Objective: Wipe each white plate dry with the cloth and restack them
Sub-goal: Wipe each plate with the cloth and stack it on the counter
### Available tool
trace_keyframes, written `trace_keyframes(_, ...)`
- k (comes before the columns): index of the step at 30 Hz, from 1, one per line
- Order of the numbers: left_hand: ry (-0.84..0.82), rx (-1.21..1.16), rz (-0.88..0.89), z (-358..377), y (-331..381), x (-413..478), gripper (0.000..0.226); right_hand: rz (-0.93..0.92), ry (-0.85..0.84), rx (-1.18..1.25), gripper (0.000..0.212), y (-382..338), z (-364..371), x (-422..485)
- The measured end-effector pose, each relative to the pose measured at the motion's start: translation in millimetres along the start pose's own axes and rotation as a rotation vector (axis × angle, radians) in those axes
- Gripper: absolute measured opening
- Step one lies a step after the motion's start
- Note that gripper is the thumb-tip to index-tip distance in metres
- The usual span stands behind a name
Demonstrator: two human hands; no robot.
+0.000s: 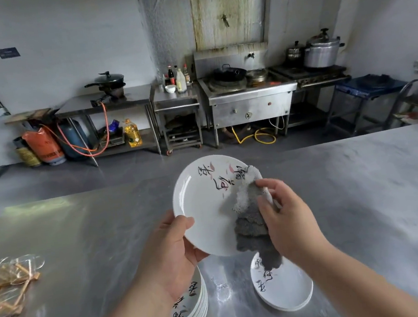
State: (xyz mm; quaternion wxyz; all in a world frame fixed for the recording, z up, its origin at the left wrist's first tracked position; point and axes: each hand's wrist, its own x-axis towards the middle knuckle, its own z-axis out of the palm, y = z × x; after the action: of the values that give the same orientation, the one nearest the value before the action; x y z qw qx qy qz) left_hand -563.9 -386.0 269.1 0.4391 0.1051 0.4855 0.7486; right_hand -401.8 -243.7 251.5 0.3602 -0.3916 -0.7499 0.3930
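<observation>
We hold a plate [203, 206] above the table [363, 193], our left hand [172, 253] at its near-left rim and our right hand [287, 217] gripping the cloth [251, 221] against its right side. On the table below, a tall stack [191, 314] lies under our left wrist, with a short stack [283, 290] apart to its right. A wire bundle [6, 283] lies far left, and a stove [247, 94] stands beyond the table.

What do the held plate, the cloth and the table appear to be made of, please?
Plate: probably glazed ceramic, possibly melamine; it is glossy white with painted characters and bright highlights.
Cloth: looped, terry-like fabric in grey and white, matte and fuzzy.
Table: sheet metal, likely stainless steel, with dull, smeared reflections.
</observation>
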Motion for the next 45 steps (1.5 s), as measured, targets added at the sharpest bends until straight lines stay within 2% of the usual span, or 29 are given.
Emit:
trace_keyframes(4, -0.072, 0.157, -0.052, -1.9, 7.5, -3.9, 0.037, 0.011, -0.118, -0.086, 0.042, -6.0, -22.3, 31.0)
trace_keyframes(5, -0.071, 0.181, -0.046, -2.2, 9.6, -5.1, 0.036, 0.006, -0.12, -0.123, 0.035, -6.5, -25.0, 34.0)
trace_keyframes(7, -0.006, 0.195, -0.005, -3.4, 12.3, -5.5, 0.031, -0.007, -0.107, -0.206, 0.009, -6.9, -24.2, 28.7)
trace_keyframes(11, 0.15, 0.215, 0.063, -3.0, 9.3, -4.0, 0.024, 0.02, -0.115, -0.229, 0.035, 8.4, -2.4, -10.3)
trace_keyframes(13, 0.175, 0.302, 0.072, -3.6, 5.6, -6.5, 0.022, 0.071, -0.128, -0.249, 0.039, 5.3, 0.8, -14.0)
trace_keyframes(16, 0.009, 0.419, 0.011, -5.6, 6.4, -12.3, 0.023, -0.028, -0.083, -0.311, 0.039, -13.2, -12.4, 7.6)
trace_keyframes(19, -0.213, 0.537, -0.057, -6.2, 12.2, -15.4, 0.023, -0.272, -0.189, -0.448, 0.034, -40.0, -22.4, 24.7)
trace_keyframes(21, -0.262, 0.615, -0.033, -7.2, 16.6, -13.9, 0.033, -0.385, -0.266, -0.564, 0.028, -50.2, -22.7, 28.1)
trace_keyframes(23, -0.252, 0.701, 0.06, -9.2, 18.0, -11.6, 0.033, -0.367, -0.27, -0.537, 0.03, -48.5, -21.5, 26.6)
trace_keyframes(26, -0.093, 0.825, 0.199, -12.5, 12.8, -9.8, 0.032, -0.203, -0.19, -0.364, 0.036, -26.3, -15.9, 11.3)
trace_keyframes(29, -0.017, 0.881, 0.242, -12.8, 17.4, -9.6, 0.03, -0.068, -0.231, -0.392, 0.04, -12.3, -15.7, 1.9)
trace_keyframes(31, -0.121, 0.984, 0.214, -9.8, 26.0, -6.8, 0.031, -0.098, -0.305, -0.464, 0.042, -16.9, -17.7, 6.0)
trace_keyframes(34, -0.336, 1.142, 0.191, 4.8, 35.9, -4.2, 0.032, -0.242, -0.375, -0.487, 0.039, -38.2, -13.6, 13.9)
trace_keyframes(35, -0.377, 1.13, 0.193, 10.2, 36.1, -4.1, 0.033, -0.278, -0.378, -0.489, 0.039, -43.4, -10.8, 15.7)
trace_keyframes(37, -0.333, 1.005, 0.202, 13.7, 29.7, -0.3, 0.02, -0.292, -0.328, -0.471, 0.039, -45.1, -7.5, 20.9)
trace_keyframes(39, -0.23, 0.762, 0.193, 5.3, 17.2, 1.3, 0.019, -0.218, -0.219, -0.426, 0.04, -36.4, -8.6, 26.0)
trace_keyframes(41, -0.107, 0.626, 0.181, -8.1, -0.8, -2.8, 0.018, -0.07, -0.092, -0.376, 0.04, -21.3, -12.6, 28.6)
trace_keyframes(43, -0.073, 0.608, 0.151, -18.7, -19.6, -5.9, 0.027, 0.055, -0.046, -0.364, 0.041, -8.4, -16.4, 29.6)
trace_keyframes(45, -0.041, 0.655, 0.177, -24.0, -27.2, -3.8, 0.032, 0.039, -0.102, -0.41, 0.038, -5.7, -18.1, 29.2)
